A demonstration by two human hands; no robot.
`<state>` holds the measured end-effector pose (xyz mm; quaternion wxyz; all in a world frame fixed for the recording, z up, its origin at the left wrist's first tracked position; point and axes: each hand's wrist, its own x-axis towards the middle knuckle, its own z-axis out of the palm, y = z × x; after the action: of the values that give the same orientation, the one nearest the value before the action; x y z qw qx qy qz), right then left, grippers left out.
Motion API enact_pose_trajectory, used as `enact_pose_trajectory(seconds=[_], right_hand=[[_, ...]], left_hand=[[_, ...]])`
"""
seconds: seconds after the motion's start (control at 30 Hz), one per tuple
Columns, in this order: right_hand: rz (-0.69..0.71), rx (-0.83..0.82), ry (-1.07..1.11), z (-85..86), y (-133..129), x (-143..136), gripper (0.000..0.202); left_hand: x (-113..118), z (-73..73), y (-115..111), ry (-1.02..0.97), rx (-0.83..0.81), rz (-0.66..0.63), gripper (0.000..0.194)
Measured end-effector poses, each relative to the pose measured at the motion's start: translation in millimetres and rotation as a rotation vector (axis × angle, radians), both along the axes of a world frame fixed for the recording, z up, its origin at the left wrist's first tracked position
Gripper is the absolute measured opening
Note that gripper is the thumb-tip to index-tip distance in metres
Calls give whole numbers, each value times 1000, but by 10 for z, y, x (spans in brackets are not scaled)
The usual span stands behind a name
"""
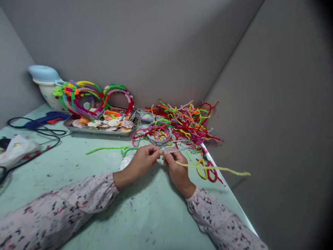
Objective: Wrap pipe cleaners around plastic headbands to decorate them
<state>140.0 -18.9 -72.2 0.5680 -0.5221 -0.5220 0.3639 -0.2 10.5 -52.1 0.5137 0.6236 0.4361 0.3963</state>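
Near the middle of the table, my left hand (145, 159) and my right hand (177, 166) meet fingertip to fingertip, both pinched. A pale yellow pipe cleaner (221, 168) runs out to the right from my right hand, its far end free. Thin grey wire (182, 149) loops behind the fingers and seems to reach the pinch. What exactly my left fingertips hold is too small to make out. Green pipe cleaners (106, 149) lie just left of my left hand, above a whitish piece (126, 162) partly hidden by it.
Behind the hands are tangled coloured pipe cleaners (182, 119). A metal tray (104, 132) of shells bears wrapped hoops (85, 99). Scissors (202, 169) lie at the right edge. At left are a blue glue gun (39, 121), black cable (56, 140), plastic bag (19, 149) and lidded container (48, 92).
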Motion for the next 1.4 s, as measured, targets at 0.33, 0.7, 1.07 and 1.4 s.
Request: enact_pose_trajectory(seconds=[0.33,0.7,1.07,1.4], right_hand=[[16,-17,53,7,11,13,28],[-18,-5,-39,-39,34,40,30],[-2,0,-65,-37,28,42,29],[5,-19,-29,-15,23,31,29]], left_hand=[[7,2,-29,-4,63,-28,25],[-25,69,-3,-102,-159,-80,17],[-32,4,58,-22,-180,-70,14],[-49,33,74,16,-151,-76,13]])
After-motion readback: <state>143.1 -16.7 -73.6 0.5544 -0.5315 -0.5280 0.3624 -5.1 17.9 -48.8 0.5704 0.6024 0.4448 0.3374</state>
